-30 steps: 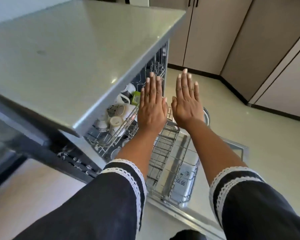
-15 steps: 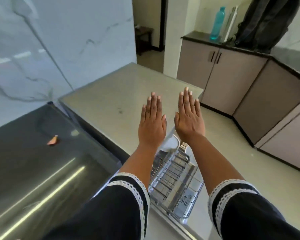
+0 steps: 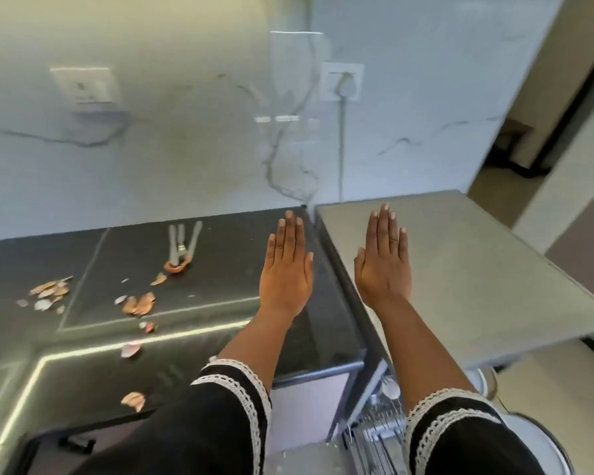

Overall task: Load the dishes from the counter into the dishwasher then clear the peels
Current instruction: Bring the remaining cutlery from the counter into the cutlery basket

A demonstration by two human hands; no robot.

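Observation:
My left hand (image 3: 286,269) and my right hand (image 3: 384,264) are held out flat, palms down, fingers straight, holding nothing. The left hovers over the black counter (image 3: 220,269), the right over the grey top (image 3: 477,269) above the dishwasher. Pinkish-brown peels (image 3: 139,305) lie scattered on the black counter left of my left hand, with more peels (image 3: 48,293) farther left and near the front edge (image 3: 133,401). A grey-handled tool (image 3: 182,243) lies near the wall with a peel at its tip. The dishwasher's wire rack (image 3: 378,437) shows below, between my forearms.
A marble wall (image 3: 186,149) with two sockets (image 3: 342,82) backs the counter. A white plate (image 3: 542,440) sits in the rack at the lower right. A doorway and floor open on the right.
The view has swung left from the dishwasher and grey top to the black counter, bringing the peels and the tool into sight. Both hands stay flat and empty.

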